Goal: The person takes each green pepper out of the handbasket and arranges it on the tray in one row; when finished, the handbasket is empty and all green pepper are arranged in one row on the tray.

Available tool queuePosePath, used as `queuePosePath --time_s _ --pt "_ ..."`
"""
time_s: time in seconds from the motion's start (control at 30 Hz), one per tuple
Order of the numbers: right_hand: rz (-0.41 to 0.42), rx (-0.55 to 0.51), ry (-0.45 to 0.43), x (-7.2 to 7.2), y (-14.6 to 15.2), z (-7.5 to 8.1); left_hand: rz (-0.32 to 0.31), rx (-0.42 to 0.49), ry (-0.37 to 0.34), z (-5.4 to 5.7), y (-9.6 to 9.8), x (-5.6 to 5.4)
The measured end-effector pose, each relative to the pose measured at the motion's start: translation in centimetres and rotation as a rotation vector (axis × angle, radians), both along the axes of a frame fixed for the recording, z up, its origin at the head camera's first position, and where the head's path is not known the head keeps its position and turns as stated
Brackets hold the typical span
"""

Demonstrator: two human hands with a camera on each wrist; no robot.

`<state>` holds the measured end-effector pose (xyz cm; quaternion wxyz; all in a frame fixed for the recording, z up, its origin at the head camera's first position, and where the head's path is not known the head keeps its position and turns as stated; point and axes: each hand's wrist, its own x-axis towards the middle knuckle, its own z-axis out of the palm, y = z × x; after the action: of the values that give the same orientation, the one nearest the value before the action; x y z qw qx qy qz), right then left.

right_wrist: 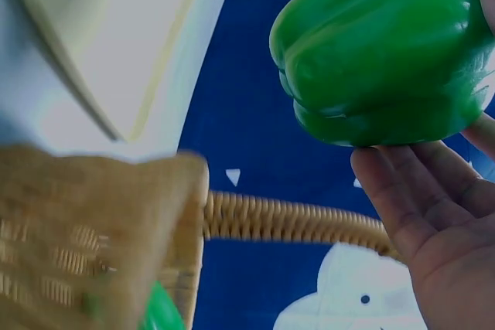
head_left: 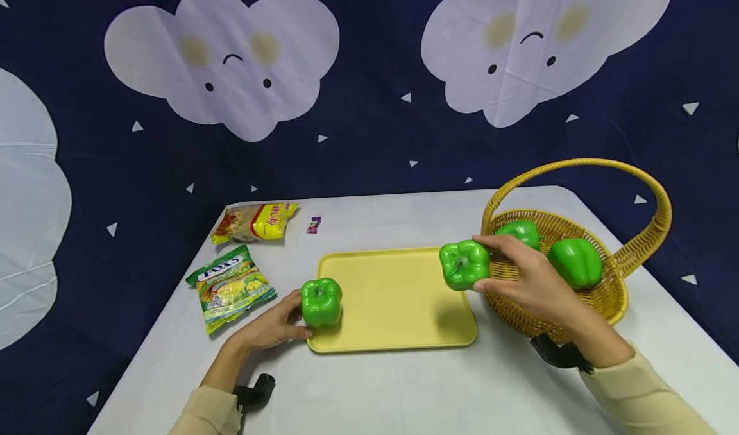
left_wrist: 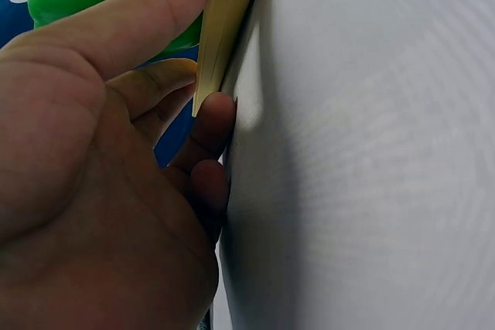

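A green bell pepper point(head_left: 464, 265) is held above the right end of the yellow tray point(head_left: 392, 300), pinched between the thumb and fingers of my right hand point(head_left: 534, 281). In the right wrist view, that pepper point(right_wrist: 379, 52) rests against the fingertips. My left hand point(head_left: 271, 324) grips the tray's left edge, its thumb and fingers at the rim point(left_wrist: 220, 28) in the left wrist view. Beside these fingers a second green bell pepper point(head_left: 321, 303) stands on the tray's left end. Two more green peppers, one partly hidden by my right hand point(right_wrist: 456, 260), lie in the wicker basket point(head_left: 612, 294).
The basket's tall handle point(head_left: 583, 162) arches up at the right. Left of the tray lie a green candy bag point(head_left: 231, 287) and a yellow food packet point(head_left: 254, 222). A small purple wrapped candy point(head_left: 314, 224) lies behind the tray on the white table point(head_left: 369, 390).
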<state>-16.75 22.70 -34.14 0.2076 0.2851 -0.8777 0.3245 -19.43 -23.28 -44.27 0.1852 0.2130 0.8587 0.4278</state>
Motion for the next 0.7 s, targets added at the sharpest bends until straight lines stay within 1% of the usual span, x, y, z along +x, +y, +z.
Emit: queuePosePath --time_s 0.2,0.33,0.57,0.7 --pt "0.084 -0.03 -0.005 -0.8 -1.7 -0.7 0.011 0.003 -0.005 0.1 0.1 0.1" --pt "0.124 -0.059 -0.049 -1.0 -2.9 -1.1 0.008 0.007 -0.008 0.2 0.1 0.2" --pt "0.159 -0.096 -0.142 -1.4 -4.8 -1.8 0.002 0.025 -0.015 0.1 0.1 0.2" --pt "0.177 -0.108 -0.155 -1.6 -5.7 -2.2 -0.001 0.026 -0.013 0.1 0.1 0.1"
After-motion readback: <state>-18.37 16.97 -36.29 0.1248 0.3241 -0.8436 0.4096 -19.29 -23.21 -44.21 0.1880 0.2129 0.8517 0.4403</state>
